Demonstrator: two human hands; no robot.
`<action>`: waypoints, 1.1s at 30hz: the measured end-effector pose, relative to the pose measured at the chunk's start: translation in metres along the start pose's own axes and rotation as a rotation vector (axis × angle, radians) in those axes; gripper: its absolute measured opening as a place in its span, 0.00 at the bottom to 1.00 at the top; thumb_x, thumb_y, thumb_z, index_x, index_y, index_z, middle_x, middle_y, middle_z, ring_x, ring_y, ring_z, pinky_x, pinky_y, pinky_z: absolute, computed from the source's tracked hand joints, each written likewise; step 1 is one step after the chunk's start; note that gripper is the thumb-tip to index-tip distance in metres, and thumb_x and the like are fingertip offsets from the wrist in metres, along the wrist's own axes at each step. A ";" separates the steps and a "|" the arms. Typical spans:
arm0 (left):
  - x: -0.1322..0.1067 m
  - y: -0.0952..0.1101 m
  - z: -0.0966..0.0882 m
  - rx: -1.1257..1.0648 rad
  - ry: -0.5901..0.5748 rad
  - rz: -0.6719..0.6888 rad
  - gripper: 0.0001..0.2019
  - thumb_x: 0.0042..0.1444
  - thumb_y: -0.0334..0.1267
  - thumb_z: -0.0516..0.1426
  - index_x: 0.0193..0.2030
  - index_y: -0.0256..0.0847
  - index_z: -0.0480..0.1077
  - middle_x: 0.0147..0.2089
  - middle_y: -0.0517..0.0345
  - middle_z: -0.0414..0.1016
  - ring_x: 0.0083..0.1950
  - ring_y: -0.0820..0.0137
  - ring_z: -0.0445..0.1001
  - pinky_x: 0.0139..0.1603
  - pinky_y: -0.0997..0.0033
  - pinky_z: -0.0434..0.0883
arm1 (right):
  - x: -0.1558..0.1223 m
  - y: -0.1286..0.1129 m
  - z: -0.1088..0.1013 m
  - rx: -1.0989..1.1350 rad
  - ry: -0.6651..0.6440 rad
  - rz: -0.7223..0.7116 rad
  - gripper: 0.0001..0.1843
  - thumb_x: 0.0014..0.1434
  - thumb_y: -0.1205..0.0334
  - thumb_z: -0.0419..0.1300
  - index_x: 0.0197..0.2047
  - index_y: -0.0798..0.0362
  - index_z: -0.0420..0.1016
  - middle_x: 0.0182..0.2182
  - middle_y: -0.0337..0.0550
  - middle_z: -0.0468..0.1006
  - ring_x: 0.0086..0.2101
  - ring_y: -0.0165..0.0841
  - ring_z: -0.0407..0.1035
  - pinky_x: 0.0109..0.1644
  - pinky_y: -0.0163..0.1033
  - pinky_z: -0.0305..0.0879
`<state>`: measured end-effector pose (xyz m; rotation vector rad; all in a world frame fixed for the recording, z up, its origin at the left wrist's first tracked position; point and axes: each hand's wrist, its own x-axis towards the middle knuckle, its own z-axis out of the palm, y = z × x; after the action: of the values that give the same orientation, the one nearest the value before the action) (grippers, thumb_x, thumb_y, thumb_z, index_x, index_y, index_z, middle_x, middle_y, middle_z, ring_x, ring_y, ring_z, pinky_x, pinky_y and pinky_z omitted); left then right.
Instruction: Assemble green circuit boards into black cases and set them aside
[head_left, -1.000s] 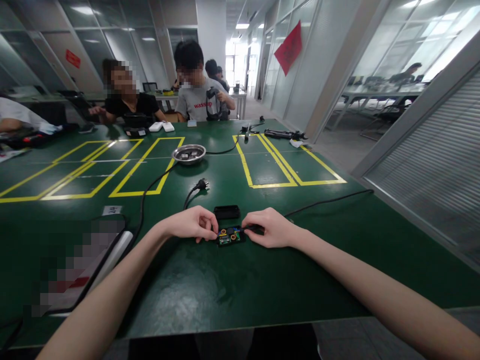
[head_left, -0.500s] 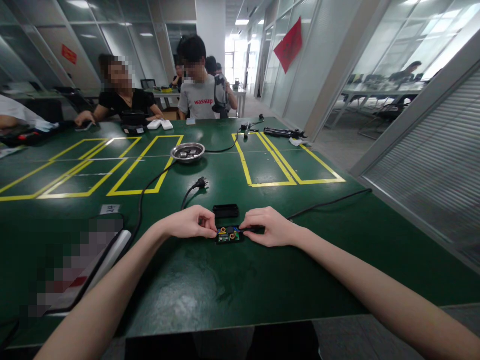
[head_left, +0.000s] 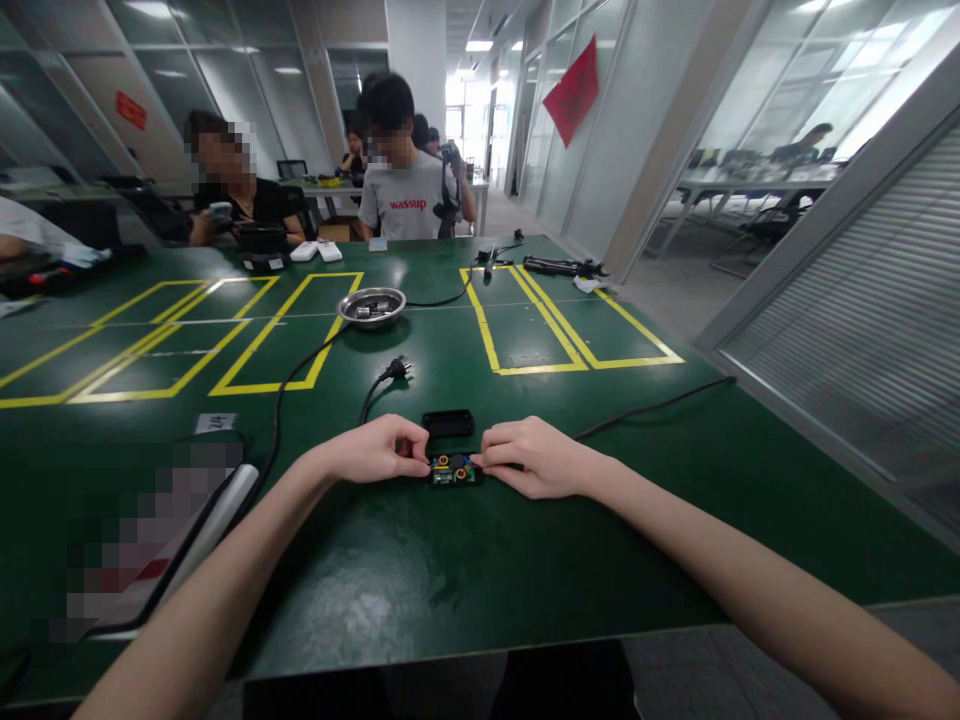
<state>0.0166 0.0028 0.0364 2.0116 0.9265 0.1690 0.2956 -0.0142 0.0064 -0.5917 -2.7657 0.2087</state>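
Observation:
An opened black power adapter case [head_left: 456, 482] lies on the green table in front of me, its circuit board with copper-wound coils [head_left: 452, 468] facing up. The loose black cover [head_left: 448, 423] rests just behind it. My left hand [head_left: 391, 447] is pinched closed at the case's left end; what lies between its fingertips is hidden. A cord with a black plug [head_left: 397, 369] runs down behind this hand. At the right end, my right hand [head_left: 529, 457] is closed, fingertips against the case, around a black cable [head_left: 652, 409] that leads off to the right.
A metal bowl [head_left: 372, 308] holding small metallic parts stands farther back. Yellow tape [head_left: 540, 371] marks rectangles on the table. A tablet-like device [head_left: 172, 540], blurred out, lies left. A small tripod [head_left: 562, 267] sits at the far edge. Two people are across the table.
My right fingertips have come slightly closer together at the case's right end. The left hand keeps its pinch. A person across the table has raised a handheld object.

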 end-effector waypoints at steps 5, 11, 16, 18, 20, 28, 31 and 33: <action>0.003 0.000 0.003 0.048 0.056 0.076 0.13 0.52 0.40 0.62 0.23 0.39 0.64 0.36 0.60 0.68 0.38 0.70 0.68 0.39 0.73 0.65 | 0.000 0.002 0.005 -0.061 0.060 -0.015 0.12 0.70 0.66 0.55 0.41 0.54 0.81 0.33 0.45 0.78 0.34 0.34 0.71 0.35 0.37 0.60; 0.001 -0.001 0.001 0.022 0.083 0.031 0.13 0.50 0.41 0.63 0.23 0.39 0.66 0.33 0.61 0.70 0.34 0.71 0.67 0.36 0.74 0.64 | 0.002 0.007 0.013 0.093 0.187 0.004 0.11 0.69 0.62 0.58 0.41 0.52 0.82 0.37 0.46 0.78 0.36 0.34 0.73 0.38 0.38 0.67; 0.005 -0.004 -0.002 -0.074 0.131 -0.002 0.16 0.53 0.51 0.63 0.29 0.39 0.71 0.27 0.63 0.67 0.29 0.73 0.64 0.31 0.74 0.61 | 0.009 0.009 0.028 0.086 0.396 0.289 0.19 0.66 0.60 0.60 0.58 0.50 0.78 0.47 0.50 0.73 0.43 0.39 0.70 0.48 0.47 0.71; 0.009 -0.009 -0.002 -0.052 0.323 -0.032 0.17 0.56 0.52 0.61 0.32 0.38 0.73 0.27 0.63 0.68 0.29 0.72 0.65 0.31 0.73 0.61 | 0.012 0.012 0.034 0.052 0.390 0.417 0.22 0.65 0.58 0.62 0.61 0.52 0.77 0.47 0.52 0.72 0.45 0.42 0.69 0.51 0.52 0.71; 0.013 -0.015 -0.001 0.052 0.458 -0.073 0.17 0.56 0.52 0.61 0.37 0.38 0.76 0.28 0.61 0.71 0.30 0.70 0.66 0.31 0.72 0.61 | 0.014 0.015 0.038 0.080 0.353 0.478 0.19 0.64 0.58 0.64 0.57 0.54 0.79 0.46 0.51 0.73 0.47 0.43 0.68 0.53 0.53 0.70; 0.016 -0.021 0.001 -0.109 0.393 -0.063 0.15 0.47 0.45 0.68 0.37 0.38 0.75 0.30 0.60 0.77 0.33 0.68 0.74 0.36 0.71 0.69 | 0.015 0.014 0.032 0.474 0.385 0.564 0.15 0.58 0.66 0.66 0.49 0.54 0.76 0.39 0.44 0.80 0.35 0.33 0.70 0.39 0.40 0.68; 0.015 -0.019 -0.001 -0.247 0.379 -0.069 0.14 0.45 0.42 0.69 0.35 0.37 0.74 0.30 0.60 0.78 0.33 0.69 0.76 0.39 0.70 0.71 | 0.017 0.010 0.030 0.681 0.389 0.557 0.21 0.59 0.64 0.63 0.56 0.55 0.73 0.40 0.44 0.82 0.33 0.31 0.70 0.37 0.38 0.68; 0.015 -0.018 -0.002 -0.300 0.364 -0.086 0.15 0.45 0.41 0.69 0.37 0.37 0.75 0.30 0.59 0.79 0.33 0.70 0.76 0.37 0.70 0.72 | 0.018 0.008 0.029 0.756 0.397 0.545 0.23 0.60 0.63 0.62 0.59 0.55 0.72 0.39 0.44 0.82 0.33 0.31 0.71 0.38 0.38 0.69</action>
<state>0.0164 0.0199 0.0205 1.6874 1.1363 0.6062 0.2737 -0.0016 -0.0177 -1.0010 -1.8807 1.0594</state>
